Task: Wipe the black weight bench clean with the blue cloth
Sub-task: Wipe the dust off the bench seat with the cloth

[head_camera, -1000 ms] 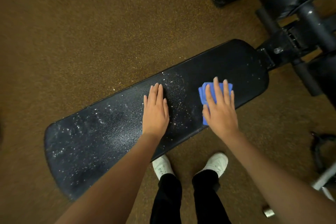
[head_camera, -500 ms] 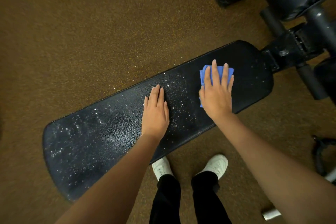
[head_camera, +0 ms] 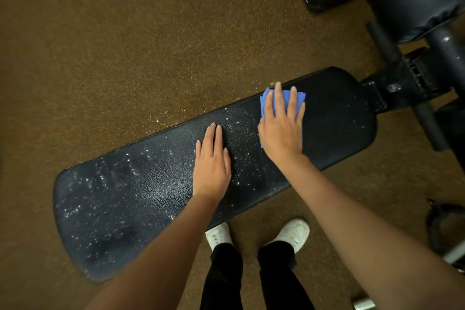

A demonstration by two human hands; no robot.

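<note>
Blue cloth (head_camera: pixel 281 103) lies flat under my right hand (head_camera: pixel 280 128), fingers spread and pressing it against the far edge of the black weight bench (head_camera: pixel 141 191) toward its frame end; my left hand (head_camera: pixel 212 161) rests open, fingers together, mid-pad. Risk as I judge it: a stroke running off the far edge would push the white specks (head_camera: pixel 241 133) onto the brown floor (head_camera: pixel 125 45), where some already glint, and the folded cloth could bunch under my palm. No containers in view.

Bench pad (head_camera: pixel 125 209) lay open left of the left hand (head_camera: pixel 212 171); frame tubes (head_camera: pixel 425 118) (right end) blocked passage past the pad.
</note>
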